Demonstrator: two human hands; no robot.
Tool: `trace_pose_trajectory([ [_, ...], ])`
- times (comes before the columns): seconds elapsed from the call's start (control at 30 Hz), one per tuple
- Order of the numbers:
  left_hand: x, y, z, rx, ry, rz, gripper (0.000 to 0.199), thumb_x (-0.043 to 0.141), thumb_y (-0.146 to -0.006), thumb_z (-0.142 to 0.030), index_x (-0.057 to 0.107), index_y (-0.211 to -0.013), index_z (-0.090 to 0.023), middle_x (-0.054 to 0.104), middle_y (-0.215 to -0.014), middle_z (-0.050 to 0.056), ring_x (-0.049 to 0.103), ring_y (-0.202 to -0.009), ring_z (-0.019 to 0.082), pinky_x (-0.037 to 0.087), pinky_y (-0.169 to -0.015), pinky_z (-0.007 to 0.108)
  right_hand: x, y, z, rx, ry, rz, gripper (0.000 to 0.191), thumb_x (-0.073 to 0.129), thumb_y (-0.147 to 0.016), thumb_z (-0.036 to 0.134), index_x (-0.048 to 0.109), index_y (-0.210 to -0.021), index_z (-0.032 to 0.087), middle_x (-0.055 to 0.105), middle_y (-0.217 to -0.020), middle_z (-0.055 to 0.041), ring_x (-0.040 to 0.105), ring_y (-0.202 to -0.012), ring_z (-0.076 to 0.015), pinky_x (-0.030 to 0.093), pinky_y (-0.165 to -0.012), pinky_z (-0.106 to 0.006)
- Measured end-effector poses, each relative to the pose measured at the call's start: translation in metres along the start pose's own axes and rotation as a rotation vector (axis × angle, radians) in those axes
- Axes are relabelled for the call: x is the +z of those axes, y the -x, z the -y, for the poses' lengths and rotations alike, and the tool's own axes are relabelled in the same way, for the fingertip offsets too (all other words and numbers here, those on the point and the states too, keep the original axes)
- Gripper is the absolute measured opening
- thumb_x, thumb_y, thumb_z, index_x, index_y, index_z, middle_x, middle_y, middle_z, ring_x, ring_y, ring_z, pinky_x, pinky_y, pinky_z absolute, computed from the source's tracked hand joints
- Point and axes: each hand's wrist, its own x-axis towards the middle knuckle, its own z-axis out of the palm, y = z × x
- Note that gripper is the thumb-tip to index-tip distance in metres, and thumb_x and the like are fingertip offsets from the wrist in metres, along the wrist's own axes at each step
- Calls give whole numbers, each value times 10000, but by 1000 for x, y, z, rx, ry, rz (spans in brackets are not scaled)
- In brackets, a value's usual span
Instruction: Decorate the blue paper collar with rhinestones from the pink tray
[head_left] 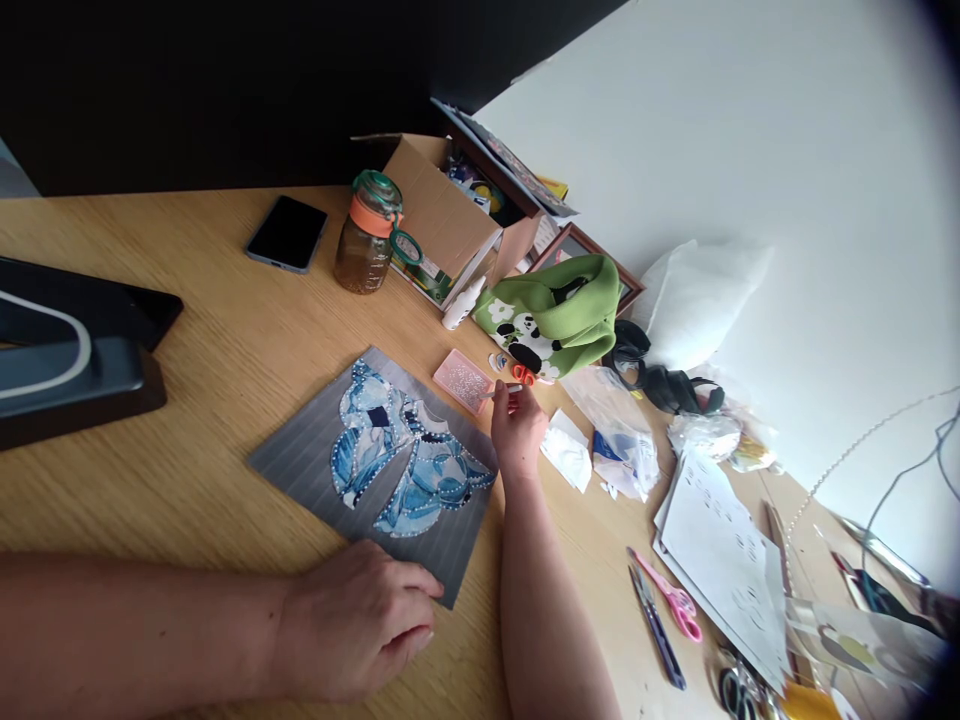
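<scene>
Near centre, the right hand (520,432) pinched a pale pen (491,393) at the pink tray (453,360); left hand (356,622), loosely open, touched the picture sheet (401,450). Light tip pressure seemed advisable.

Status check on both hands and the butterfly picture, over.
Left hand resting at butterfly picture's lower edge. Right hand pinching pen-like tool by pink tray. Picture's top unobstructed.

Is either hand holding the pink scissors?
No, the pink scissors lie on the table, while the left hand rests at the butterfly picture and the right hand holds a small white stick.
</scene>
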Motion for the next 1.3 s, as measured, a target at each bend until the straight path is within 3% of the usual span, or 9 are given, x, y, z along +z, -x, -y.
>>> trace_pose_trajectory([
  [0.57,-6,-1,-5,-16,-28,35,130,571,-874,-154,629,-776,-216,715,-1132,-68,727,-866,153,485,-697,281,2,0,0,-37,16,21,360,445,-938,482,578,-746,209,717,-696,-58,668,-636,-192,431,-635,-272],
  [0.8,-2,0,-3,-21,-20,54,135,567,-876,-158,632,-771,-211,718,-1123,-67,731,-839,164,499,-683,274,-1,1,1,19,-43,-16,385,467,-914,507,605,-723,203,714,-685,-67,667,-636,-207,433,-627,-287],
  [1.1,-7,-1,-4,-73,6,142,150,541,-924,-192,666,-841,-205,705,-1175,-35,717,-960,181,527,-804,240,-35,4,16,103,-181,-35,404,530,-886,549,606,-705,196,714,-659,-58,679,-626,-204,465,-612,-287],
  [1.3,-9,-2,-4,-52,26,132,180,525,-912,-166,635,-773,-194,717,-1144,-19,721,-953,192,540,-789,255,-56,41,6,178,-272,-60,378,569,-875,543,621,-747,191,708,-639,-43,692,-644,-199,493,-630,-284],
])
